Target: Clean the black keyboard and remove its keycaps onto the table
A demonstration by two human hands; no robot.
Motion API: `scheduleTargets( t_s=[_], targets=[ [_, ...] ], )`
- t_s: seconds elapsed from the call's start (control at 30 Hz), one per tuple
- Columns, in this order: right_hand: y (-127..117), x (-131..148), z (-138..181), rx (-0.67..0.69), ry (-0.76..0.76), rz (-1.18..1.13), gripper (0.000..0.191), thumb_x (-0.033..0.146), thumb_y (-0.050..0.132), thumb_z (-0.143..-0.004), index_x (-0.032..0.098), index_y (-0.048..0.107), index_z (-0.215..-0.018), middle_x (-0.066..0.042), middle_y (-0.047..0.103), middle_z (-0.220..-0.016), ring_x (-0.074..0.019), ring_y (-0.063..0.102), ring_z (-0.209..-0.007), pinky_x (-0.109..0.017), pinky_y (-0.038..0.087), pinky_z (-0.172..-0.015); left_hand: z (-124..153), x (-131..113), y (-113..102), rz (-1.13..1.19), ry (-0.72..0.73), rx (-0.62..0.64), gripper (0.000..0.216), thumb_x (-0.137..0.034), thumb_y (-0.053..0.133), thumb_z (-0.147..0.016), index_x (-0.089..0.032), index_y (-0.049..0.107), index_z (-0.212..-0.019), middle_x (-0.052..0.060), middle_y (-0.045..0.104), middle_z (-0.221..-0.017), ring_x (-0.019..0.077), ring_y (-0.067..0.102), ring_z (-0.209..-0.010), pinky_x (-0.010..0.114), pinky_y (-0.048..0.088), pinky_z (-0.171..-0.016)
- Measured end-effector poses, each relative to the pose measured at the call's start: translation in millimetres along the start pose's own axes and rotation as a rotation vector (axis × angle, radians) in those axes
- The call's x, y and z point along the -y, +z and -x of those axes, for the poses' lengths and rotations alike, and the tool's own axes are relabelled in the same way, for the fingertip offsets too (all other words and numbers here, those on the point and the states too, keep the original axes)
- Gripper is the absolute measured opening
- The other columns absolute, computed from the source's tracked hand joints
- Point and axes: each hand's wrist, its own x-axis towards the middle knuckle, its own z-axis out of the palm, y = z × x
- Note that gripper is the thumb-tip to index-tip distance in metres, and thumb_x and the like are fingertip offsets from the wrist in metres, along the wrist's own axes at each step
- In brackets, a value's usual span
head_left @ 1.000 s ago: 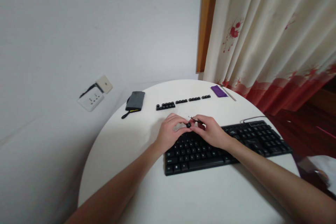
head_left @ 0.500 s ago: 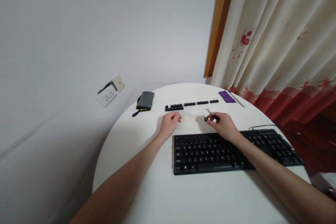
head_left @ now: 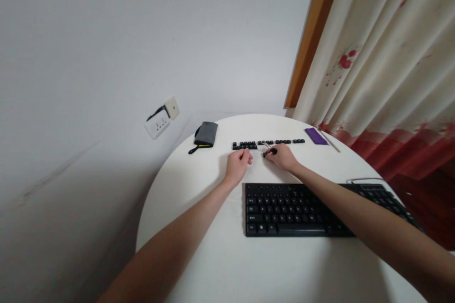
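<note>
My right hand (head_left: pixel 281 155) is beyond the keyboard, its fingers closed round a slim tool (head_left: pixel 273 151) with a black handle and a thin pale metal tip. At the same fingertips is a black keycap (head_left: pixel 264 155), low over the white table. My left hand (head_left: pixel 237 166) rests on the table as a loose fist, and nothing shows in it. Just past both hands lie rows of loose black keycaps (head_left: pixel 249 145). A black keyboard (head_left: pixel 284 215) lies nearer to me, partly covered by my right forearm.
A grey pouch (head_left: pixel 206 133) with a black loop lies at the table's far left. At the far right are a purple cloth-like piece (head_left: pixel 316 136) and a thin pale stick (head_left: pixel 330 141). The round white table (head_left: pixel 185 199) borders a wall with a socket (head_left: pixel 157 123).
My right hand has moved left and away from me, carrying the keycap and tool towards the keycap rows. My left hand stays closed in place. The view has shifted slightly.
</note>
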Motion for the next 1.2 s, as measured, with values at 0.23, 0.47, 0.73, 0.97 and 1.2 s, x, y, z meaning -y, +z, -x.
scheduleTargets(
  t_s=[0.23,0.47,0.73,0.97,1.2],
  targets=[
    [2,1,-3,-0.008,0.041,0.050,0.024,0.029,0.071,-0.075,0.016,0.078,-0.094,-0.008,0.075,-0.085,-0.0201,0.067,-0.077,-0.025,0.045,-0.066,0,1,2,0.094,-0.025,-0.023,0.047,-0.046,0.041,-0.095,-0.016,0.062,-0.065,0.001,0.059,-0.055,0.0150,0.056,-0.056,0.026,0.041,-0.060],
    [5,7,6,-0.037,0.129,0.079,0.020,0.033,0.074,-0.071,0.017,0.075,-0.083,-0.009,0.074,-0.084,-0.0217,0.068,-0.079,-0.026,0.045,-0.064,-1,2,2,0.105,-0.032,-0.020,0.048,-0.049,0.042,-0.094,-0.017,0.062,-0.064,0.002,0.059,-0.055,0.0154,0.057,-0.056,0.027,0.041,-0.061],
    [10,23,-5,-0.060,0.215,0.077,0.016,0.031,0.067,-0.074,0.018,0.074,-0.081,-0.011,0.074,-0.087,-0.0233,0.069,-0.083,-0.026,0.046,-0.065,-1,3,2,0.116,-0.033,-0.029,0.048,-0.050,0.042,-0.094,-0.017,0.062,-0.065,0.001,0.059,-0.055,0.0152,0.056,-0.056,0.027,0.041,-0.061],
    [14,27,-14,-0.073,0.242,0.084,0.017,0.031,0.064,-0.077,0.018,0.072,-0.085,-0.012,0.074,-0.090,-0.0249,0.069,-0.085,-0.028,0.048,-0.068,-1,4,2,0.114,-0.022,-0.021,0.048,-0.050,0.041,-0.094,-0.017,0.062,-0.065,0.001,0.059,-0.055,0.0148,0.056,-0.056,0.026,0.040,-0.059],
    [19,29,-18,-0.085,0.256,0.099,0.021,0.031,0.063,-0.078,0.017,0.072,-0.091,-0.015,0.074,-0.094,-0.0278,0.070,-0.090,-0.031,0.050,-0.072,0,2,2,0.114,-0.024,-0.013,0.047,-0.049,0.042,-0.094,-0.017,0.062,-0.065,0.001,0.058,-0.055,0.0148,0.055,-0.056,0.026,0.040,-0.060]
  ],
)
